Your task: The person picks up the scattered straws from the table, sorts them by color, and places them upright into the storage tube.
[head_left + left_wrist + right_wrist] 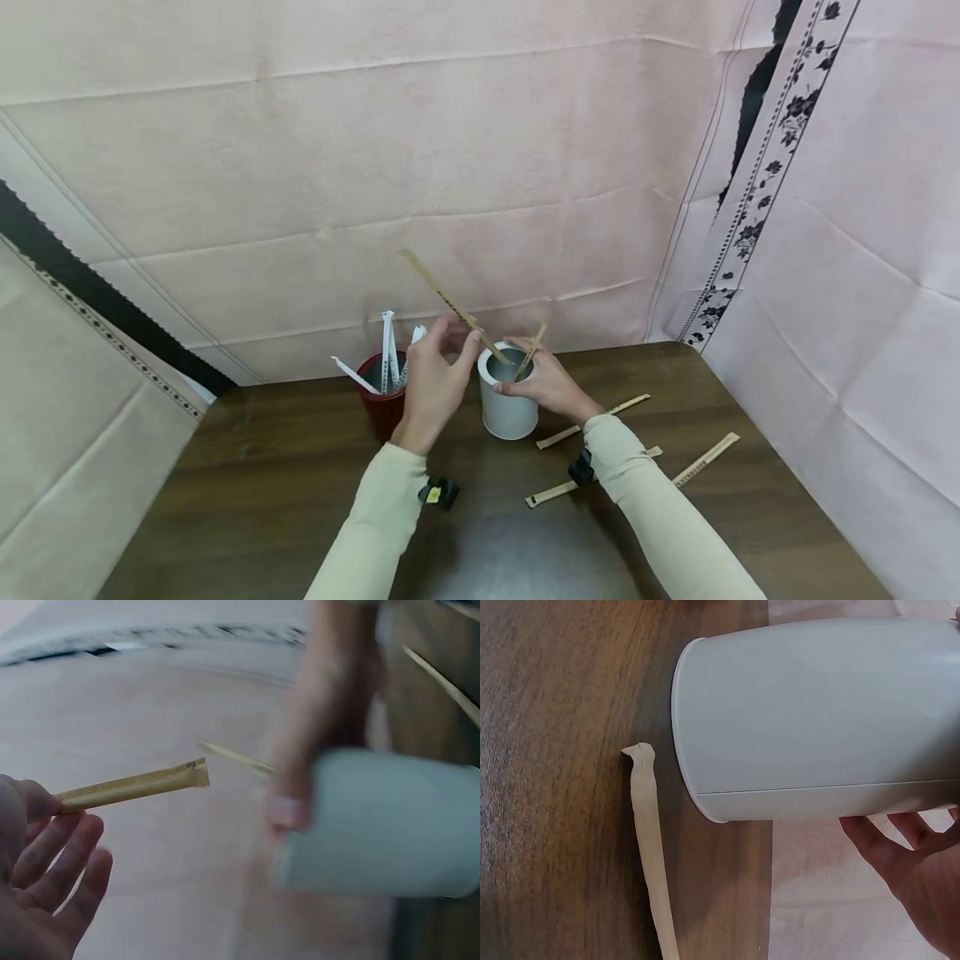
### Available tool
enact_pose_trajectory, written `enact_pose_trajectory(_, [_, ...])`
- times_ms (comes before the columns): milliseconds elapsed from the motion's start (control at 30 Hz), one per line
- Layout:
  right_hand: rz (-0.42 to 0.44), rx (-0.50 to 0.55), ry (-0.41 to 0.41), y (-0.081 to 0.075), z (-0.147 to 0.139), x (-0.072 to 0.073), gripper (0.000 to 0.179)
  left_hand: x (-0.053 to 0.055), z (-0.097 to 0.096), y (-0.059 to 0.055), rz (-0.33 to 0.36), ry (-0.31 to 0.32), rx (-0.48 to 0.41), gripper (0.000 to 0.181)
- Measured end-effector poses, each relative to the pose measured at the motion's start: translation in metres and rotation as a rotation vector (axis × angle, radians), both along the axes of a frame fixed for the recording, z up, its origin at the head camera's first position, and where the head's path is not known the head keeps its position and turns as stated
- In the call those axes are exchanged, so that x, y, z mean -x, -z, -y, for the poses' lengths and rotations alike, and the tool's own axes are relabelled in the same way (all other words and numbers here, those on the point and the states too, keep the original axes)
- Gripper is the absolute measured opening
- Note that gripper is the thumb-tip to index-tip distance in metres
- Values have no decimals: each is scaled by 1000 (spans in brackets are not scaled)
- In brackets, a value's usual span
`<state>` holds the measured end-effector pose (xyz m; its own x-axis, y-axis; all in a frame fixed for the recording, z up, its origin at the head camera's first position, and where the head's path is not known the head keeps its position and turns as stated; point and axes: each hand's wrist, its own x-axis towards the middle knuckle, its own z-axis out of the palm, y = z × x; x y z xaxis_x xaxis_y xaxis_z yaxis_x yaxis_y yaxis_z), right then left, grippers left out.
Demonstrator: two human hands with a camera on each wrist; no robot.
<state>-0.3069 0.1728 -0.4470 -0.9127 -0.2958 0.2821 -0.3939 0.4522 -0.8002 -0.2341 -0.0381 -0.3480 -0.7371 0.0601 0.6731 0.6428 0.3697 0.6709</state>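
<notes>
Cream sleeves [375, 517] are seen nearest, stretched in over the brown table [270, 467]. Loose tan packets [708, 458] are strewn to the right, probably so that they lie within easy reach; their full lengths cannot be followed, since parts are covered by the right sleeve and wrist. Farther on, a white cup [510, 417] is grasped at its rim by the right hand [551, 385], with the thumb at the near edge and the fingers round the far side, presumably so that it is steadied. By the left hand [435, 379] a slim tan packet [431, 279] is pinched between thumb and finger and held slanted, its lower end pointed at the cup's mouth; that tilt seems suited to clearing the rim. Another packet [532, 348] is leaned inside the cup, its foot hidden; whether it is touched by the right fingers cannot be told. To the left, a red cup [382, 412] is partly masked by the left hand, with white packets [387, 354] stood in it, their lower ends unseen. The white cup is blurred in the left wrist view. Behind everything, pale creased cloth [450, 150] is hung.
</notes>
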Motion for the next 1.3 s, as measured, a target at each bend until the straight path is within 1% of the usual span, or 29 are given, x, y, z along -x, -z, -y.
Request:
enact_pose_trajectory(100, [-4, -5, -4, -1, 2, -1, 94, 22, -6, 19, 84, -53, 36, 10])
enact_pose_trajectory(200, [2, -14, 1, -1, 2, -1, 93, 36, -10, 38, 181, -102, 52, 11])
enact_pose_trajectory(300, [8, -20, 10, -1, 1, -1, 93, 42, -15, 53, 275, -122, 40, 17])
enact_pose_trajectory(367, [7, -26, 13, -1, 1, -1, 93, 42, -16, 62, 311, -132, 33, 19])
enact_pose_trajectory(467, [5, -33, 14, 0, 2, 0, 93, 40, -17, 73, 349, -111, 31, 20])
enact_pose_trajectory(533, [1, -32, 11, 0, 1, 1, 93, 38, -15, 79, 378, -79, 31, 28])
enact_pose_trajectory(633, [-17, -36, 8, 1, 0, 3, 92, 36, -8, 83, 454, 6, 55, 54])
enact_pose_trajectory(733, [-7, -21, 0, 1, -2, 2, 92, 36, 2, 83, 500, 61, 142, 79])
enact_pose_trajectory(800, [36, 6, -18, 0, -1, 1, 92, 37, 9, 84, 516, 68, 208, 92])
enact_pose_trajectory(867, [92, 39, -39, 0, -2, 0, 95, 40, 11, 86, 508, 80, 250, 99])
enact_pose_trajectory(967, [154, 73, -67, -1, 0, -3, 103, 47, 8, 93, 496, 134, 245, 107])
enact_pose_trajectory(1067, [174, 90, -83, -2, 3, -5, 110, 54, -1, 101, 471, 179, 194, 114])
enact_pose_trajectory(1133, [192, 111, -100, -2, 5, -7, 102, 58, -7, 105, 460, 166, 153, 116])
enact_pose_trajectory(1233, [219, 119, -113, -3, 7, -10, 82, 62, -13, 109, 432, 106, 109, 113])
enact_pose_trajectory(1300, [232, 122, -116, -4, 7, -12, 74, 64, -17, 108, 409, 68, 101, 107])
